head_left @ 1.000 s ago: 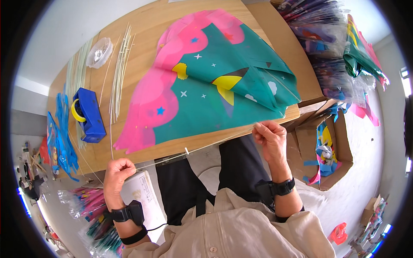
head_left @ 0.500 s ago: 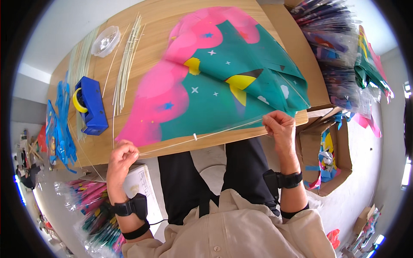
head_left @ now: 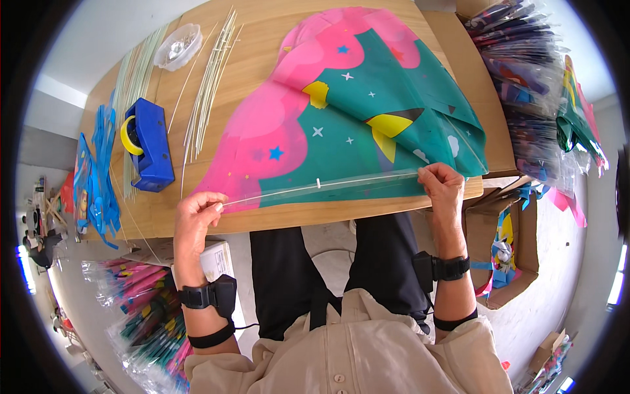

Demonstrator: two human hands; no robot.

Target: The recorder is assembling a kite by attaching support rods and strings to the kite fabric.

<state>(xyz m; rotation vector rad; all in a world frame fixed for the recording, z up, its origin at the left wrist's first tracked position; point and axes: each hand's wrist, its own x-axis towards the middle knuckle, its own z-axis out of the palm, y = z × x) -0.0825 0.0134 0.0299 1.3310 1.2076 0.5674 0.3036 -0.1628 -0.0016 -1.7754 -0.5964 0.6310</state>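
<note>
A thin white rod (head_left: 282, 194) with a small white fitting (head_left: 318, 183) near its middle stretches between my two hands. My left hand (head_left: 197, 217) pinches its left end by the sheet's pink corner. At the other end, my right hand (head_left: 443, 187) closes its fingertips on the rod beside the teal edge. Beneath the rod lies a glossy, kite-like printed sheet (head_left: 354, 141), pink and teal with stars and yellow shapes, partly folded over itself. The rod runs along the sheet's near edge; whether it touches the sheet, I cannot tell.
On the wooden table (head_left: 252, 59) are a blue tape dispenser (head_left: 154, 148), loose thin rods (head_left: 209, 92), a clear plastic tub (head_left: 178, 47) and blue strips (head_left: 105, 174). Packed bundles (head_left: 518, 85) lie right; an open carton (head_left: 518, 289) stands below. More bagged bundles (head_left: 141, 315) lie lower left.
Both hands have brought the rod away from me, from the table's front edge to over the sheet's near edge. The view has shifted slightly.
</note>
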